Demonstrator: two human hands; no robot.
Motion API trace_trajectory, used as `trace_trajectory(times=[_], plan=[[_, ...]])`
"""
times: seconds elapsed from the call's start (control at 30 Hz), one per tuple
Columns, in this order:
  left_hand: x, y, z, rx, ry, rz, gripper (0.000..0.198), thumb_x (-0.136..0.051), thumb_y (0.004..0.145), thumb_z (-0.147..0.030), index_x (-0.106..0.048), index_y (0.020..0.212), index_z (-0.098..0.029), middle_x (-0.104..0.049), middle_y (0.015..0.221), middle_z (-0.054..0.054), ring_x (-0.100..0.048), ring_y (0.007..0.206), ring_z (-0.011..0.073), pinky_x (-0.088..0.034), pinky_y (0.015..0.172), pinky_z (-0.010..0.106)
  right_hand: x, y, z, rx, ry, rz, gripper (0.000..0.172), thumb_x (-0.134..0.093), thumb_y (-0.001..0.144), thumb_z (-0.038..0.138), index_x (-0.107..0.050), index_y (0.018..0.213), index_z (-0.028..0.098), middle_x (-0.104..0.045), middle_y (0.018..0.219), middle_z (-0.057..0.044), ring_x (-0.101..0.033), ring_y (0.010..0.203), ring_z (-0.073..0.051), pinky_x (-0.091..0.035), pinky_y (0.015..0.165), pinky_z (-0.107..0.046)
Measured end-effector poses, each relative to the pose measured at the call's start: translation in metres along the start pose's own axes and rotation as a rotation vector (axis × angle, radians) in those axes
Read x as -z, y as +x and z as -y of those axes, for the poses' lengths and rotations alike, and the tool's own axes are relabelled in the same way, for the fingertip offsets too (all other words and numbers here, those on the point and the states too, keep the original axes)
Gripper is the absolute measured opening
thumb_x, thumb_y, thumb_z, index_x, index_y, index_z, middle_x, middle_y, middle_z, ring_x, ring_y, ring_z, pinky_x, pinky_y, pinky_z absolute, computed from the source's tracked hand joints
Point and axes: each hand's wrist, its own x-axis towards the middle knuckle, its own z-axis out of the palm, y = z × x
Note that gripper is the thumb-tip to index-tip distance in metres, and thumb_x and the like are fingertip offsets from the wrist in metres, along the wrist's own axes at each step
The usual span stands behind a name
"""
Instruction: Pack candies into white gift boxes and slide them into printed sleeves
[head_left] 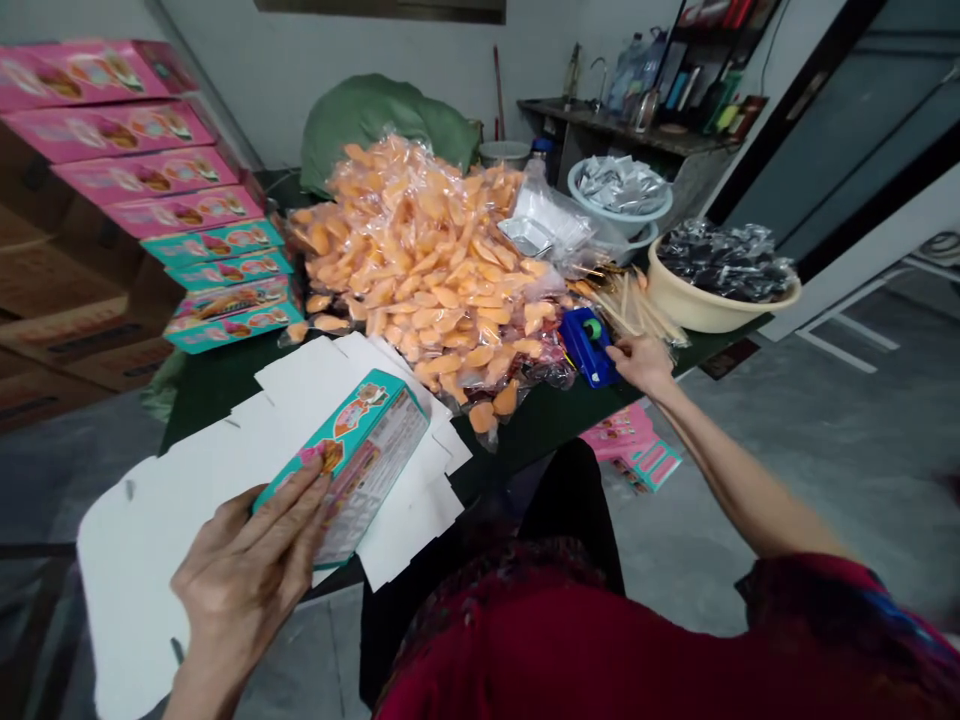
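My left hand (247, 570) is closed on a teal and pink printed carton (382, 465), its fingers lying across the near end. The carton rests tilted over a stack of flat white cardboard sheets (187, 490). Out to the right, my right hand (643, 362) is closed in a pinch at the right edge of a blue tape dispenser (589, 350) with a green core. Whatever is between those fingertips is too small to see. Beside the dispenser is a big heap of orange pieces in clear wrappers (442, 290).
Pink and teal cartons (180, 190) are stacked at the left. Thin wooden sticks (630, 300) lie beyond my right hand, near a cream basin (705, 315) of black wrapped items. A blue basin (622, 195) holds silvery packets. Flattened printed cartons (634, 445) are below the table edge.
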Motion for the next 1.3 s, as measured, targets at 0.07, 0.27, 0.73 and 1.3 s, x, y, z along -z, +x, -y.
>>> trace_trajectory(times=[0.07,0.27,0.73,1.3], plan=[[0.000,0.001,0.000,-0.004,0.000,-0.011,0.062,-0.066,0.093,-0.013,-0.050,0.150,-0.032,-0.071,0.131,0.006,-0.073,0.102,0.0279,-0.053,0.079,0.041,0.008,0.008,-0.002,-0.087,0.137,0.164,0.022,-0.072,0.078,0.033,-0.067,0.063,0.018,-0.059,0.061,-0.002,-0.053,0.061,-0.014,-0.039,0.056,-0.025],[-0.001,0.005,0.000,-0.052,-0.007,-0.022,0.065,-0.067,0.093,-0.013,-0.047,0.152,-0.029,-0.070,0.131,0.009,-0.074,0.099,0.0291,-0.055,0.081,0.046,0.011,0.009,0.012,-0.538,0.647,0.314,0.016,-0.070,0.075,0.011,-0.059,0.066,0.018,-0.053,0.055,0.002,-0.047,0.051,-0.009,-0.049,0.050,-0.025],[0.004,0.011,-0.005,-0.032,-0.047,-0.011,0.069,-0.066,0.093,-0.012,-0.043,0.155,-0.033,-0.069,0.133,0.007,-0.075,0.095,0.0288,-0.056,0.075,0.048,-0.032,-0.058,-0.008,-0.357,0.932,-0.047,0.023,-0.069,0.074,0.024,-0.049,0.063,0.021,-0.054,0.062,0.001,-0.058,0.065,-0.014,-0.056,0.062,-0.028],[-0.004,0.005,-0.014,0.029,-0.027,-0.102,0.042,-0.063,0.094,-0.016,-0.063,0.133,-0.032,-0.075,0.123,0.003,-0.071,0.091,0.0220,-0.056,0.074,0.039,-0.045,-0.170,0.222,0.384,1.102,0.859,0.039,-0.070,0.081,0.051,-0.049,0.064,0.022,-0.049,0.054,0.006,-0.039,0.044,-0.006,-0.029,0.042,-0.021]])
